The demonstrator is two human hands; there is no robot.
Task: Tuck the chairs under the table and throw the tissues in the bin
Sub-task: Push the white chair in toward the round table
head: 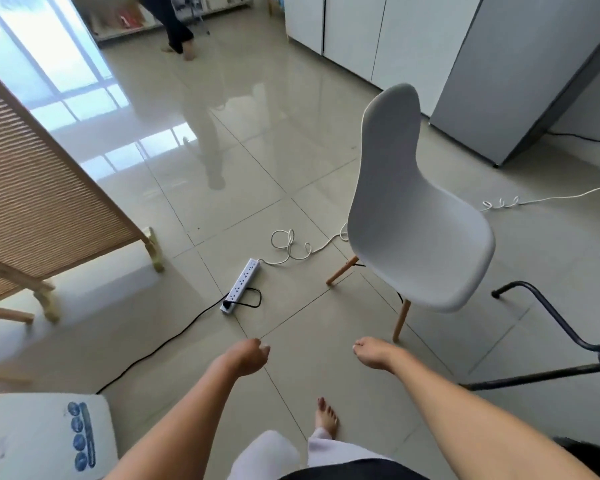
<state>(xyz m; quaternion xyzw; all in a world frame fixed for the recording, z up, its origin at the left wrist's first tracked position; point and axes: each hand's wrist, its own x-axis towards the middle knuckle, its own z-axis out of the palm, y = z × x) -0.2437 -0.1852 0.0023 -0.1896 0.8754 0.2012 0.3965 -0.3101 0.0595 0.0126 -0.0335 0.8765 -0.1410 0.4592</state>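
A white shell chair [413, 209] with wooden legs stands on the tiled floor at the right, its backrest toward the far side. My right hand [373, 353] hangs just in front of its nearest leg, fingers loosely curled, holding nothing. My left hand [248, 356] is held out over the floor left of the chair, fingers curled in with nothing in them. Neither hand touches the chair. No table, tissues or bin are in view.
A white power strip [239, 285] with a white cord and a black cable lies on the floor ahead. A slatted wooden screen [42, 209] stands left. A black stand's legs [551, 320] reach in from the right. White cabinets [378, 36] stand behind; another person's legs [177, 29] are far back.
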